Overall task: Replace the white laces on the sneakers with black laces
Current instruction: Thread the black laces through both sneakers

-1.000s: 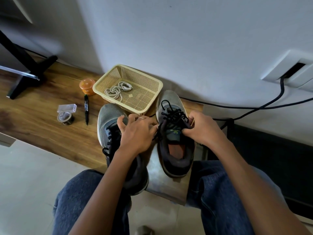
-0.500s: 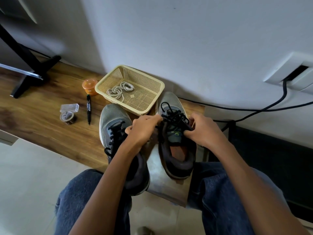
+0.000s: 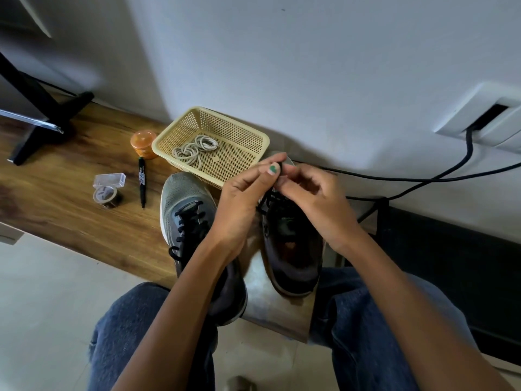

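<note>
Black lace (image 3: pixel 269 200) rises from the right sneaker (image 3: pixel 293 244) on the tabletop (image 3: pixel 70 210), pinched by the left hand (image 3: pixel 242 204) and right hand (image 3: pixel 315 204); white laces (image 3: pixel 194 149) lie in the basket (image 3: pixel 248 136).

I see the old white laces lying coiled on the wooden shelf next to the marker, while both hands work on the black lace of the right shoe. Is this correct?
Not quite. The head view shows the white laces coiled inside the yellow basket, not on the wooden shelf. The marker does lie on the shelf beside the basket, and the left hand and right hand do work the black lace of the right shoe.
</note>
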`<action>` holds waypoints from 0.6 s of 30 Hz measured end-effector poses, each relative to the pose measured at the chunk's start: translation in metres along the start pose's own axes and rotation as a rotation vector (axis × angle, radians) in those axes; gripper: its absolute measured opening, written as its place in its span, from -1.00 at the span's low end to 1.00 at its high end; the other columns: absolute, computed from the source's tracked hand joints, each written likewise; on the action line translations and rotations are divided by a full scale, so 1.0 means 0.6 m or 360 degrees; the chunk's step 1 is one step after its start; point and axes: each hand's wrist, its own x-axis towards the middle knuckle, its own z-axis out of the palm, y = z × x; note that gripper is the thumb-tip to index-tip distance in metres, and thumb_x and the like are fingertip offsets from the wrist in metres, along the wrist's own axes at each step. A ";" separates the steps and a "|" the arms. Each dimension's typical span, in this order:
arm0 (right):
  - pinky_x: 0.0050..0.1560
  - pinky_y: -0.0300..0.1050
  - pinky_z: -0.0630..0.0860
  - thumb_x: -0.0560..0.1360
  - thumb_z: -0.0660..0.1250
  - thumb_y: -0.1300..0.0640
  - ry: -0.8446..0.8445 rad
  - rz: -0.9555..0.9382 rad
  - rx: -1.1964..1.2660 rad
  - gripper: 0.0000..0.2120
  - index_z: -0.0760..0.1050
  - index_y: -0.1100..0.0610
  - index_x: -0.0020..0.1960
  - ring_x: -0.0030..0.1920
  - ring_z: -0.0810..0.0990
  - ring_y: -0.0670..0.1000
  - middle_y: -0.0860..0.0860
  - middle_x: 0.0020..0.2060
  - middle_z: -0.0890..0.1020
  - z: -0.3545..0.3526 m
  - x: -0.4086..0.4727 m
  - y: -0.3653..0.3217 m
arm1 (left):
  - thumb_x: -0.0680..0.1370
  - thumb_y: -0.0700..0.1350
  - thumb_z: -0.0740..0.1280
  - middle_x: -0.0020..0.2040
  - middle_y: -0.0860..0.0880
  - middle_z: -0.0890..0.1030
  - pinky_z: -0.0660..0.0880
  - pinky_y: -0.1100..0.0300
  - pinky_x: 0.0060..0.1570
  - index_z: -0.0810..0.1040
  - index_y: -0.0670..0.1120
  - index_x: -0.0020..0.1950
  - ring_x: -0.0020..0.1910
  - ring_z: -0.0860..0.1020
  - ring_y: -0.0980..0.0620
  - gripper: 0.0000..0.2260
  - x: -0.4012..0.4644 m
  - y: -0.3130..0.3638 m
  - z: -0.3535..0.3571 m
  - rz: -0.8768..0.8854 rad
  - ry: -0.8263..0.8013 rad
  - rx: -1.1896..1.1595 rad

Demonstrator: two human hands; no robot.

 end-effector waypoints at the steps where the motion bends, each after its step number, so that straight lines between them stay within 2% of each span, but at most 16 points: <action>1: -0.03 -0.06 0.54 0.51 0.38 0.11 -0.0140 0.0063 0.0083 -0.92 0.61 0.11 -0.05 -0.13 0.62 -0.06 0.09 -0.17 0.66 0.003 -0.003 -0.003 | 0.51 -0.09 0.35 0.22 -0.03 0.62 0.46 0.04 0.29 0.72 -0.08 -0.05 0.29 0.52 -0.03 -0.84 -0.001 -0.002 0.003 -0.0004 -0.0021 -0.0014; 2: -0.01 -0.12 0.54 0.52 0.37 0.13 -0.0254 0.0090 0.0091 -0.91 0.62 0.11 -0.03 -0.08 0.63 -0.08 0.06 -0.14 0.67 0.004 -0.004 -0.003 | 0.49 -0.10 0.35 0.20 -0.02 0.63 0.48 0.08 0.26 0.72 -0.08 -0.04 0.28 0.53 0.00 -0.84 -0.002 -0.003 0.007 0.0002 -0.0016 -0.0014; 5: -0.18 -0.40 0.44 0.53 0.34 0.14 -0.0426 0.0138 0.0195 -0.90 0.60 0.14 -0.09 -0.15 0.59 -0.21 -0.07 -0.20 0.65 -0.002 -0.004 -0.002 | 0.43 -0.11 0.35 0.05 0.03 0.69 0.53 0.25 0.07 0.72 -0.03 -0.09 0.13 0.60 0.13 -0.84 -0.003 0.005 0.008 0.0014 0.0121 -0.0096; 6: -0.16 -0.39 0.42 0.52 0.35 0.11 -0.0441 0.0164 0.0271 -0.90 0.59 0.12 -0.10 -0.14 0.58 -0.19 -0.06 -0.18 0.64 -0.007 -0.002 -0.001 | 0.42 -0.11 0.35 0.03 0.05 0.69 0.54 0.27 0.02 0.71 -0.06 -0.07 0.07 0.61 0.15 -0.83 -0.002 0.008 0.005 0.0008 0.0161 -0.0117; 9: -0.06 -0.18 0.37 0.49 0.37 0.04 -0.0492 0.0253 0.0436 -0.83 0.53 0.10 0.02 -0.05 0.56 -0.06 0.02 -0.07 0.65 -0.017 0.002 0.000 | 0.44 -0.12 0.34 0.04 0.02 0.68 0.57 0.26 -0.13 0.62 -0.15 0.09 -0.06 0.64 0.15 -0.75 0.000 0.010 -0.003 -0.0010 0.0182 -0.0087; 12: -0.16 -0.32 0.45 0.54 0.30 0.18 -0.0661 0.0316 0.0549 -0.82 0.49 0.17 0.13 -0.14 0.61 -0.13 0.04 -0.17 0.68 -0.018 -0.001 -0.004 | 0.44 -0.13 0.36 0.02 -0.06 0.67 0.53 0.31 -0.36 0.61 -0.19 0.11 -0.26 0.60 0.13 -0.72 0.000 0.004 0.002 -0.0018 0.0265 -0.0092; 15: -0.18 -0.33 0.47 0.58 0.23 0.22 -0.0571 0.0290 0.0410 -0.84 0.57 0.19 0.06 -0.23 0.58 -0.14 -0.03 -0.31 0.64 -0.028 0.001 0.003 | 0.43 -0.13 0.38 0.00 0.00 0.69 0.57 0.21 -0.15 0.61 -0.23 0.10 -0.16 0.55 0.06 -0.71 0.006 0.001 -0.004 0.0043 0.0538 -0.0209; 18: -0.22 -0.32 0.42 0.58 0.24 0.24 -0.0333 0.0303 0.0242 -0.82 0.61 0.09 0.00 -0.29 0.52 -0.15 -0.09 -0.36 0.60 -0.051 0.010 0.017 | 0.52 -0.16 0.36 -0.09 0.05 0.69 0.56 0.30 -0.19 0.64 -0.14 0.04 -0.22 0.57 0.15 -0.86 0.009 0.001 -0.014 0.0050 0.0719 -0.0136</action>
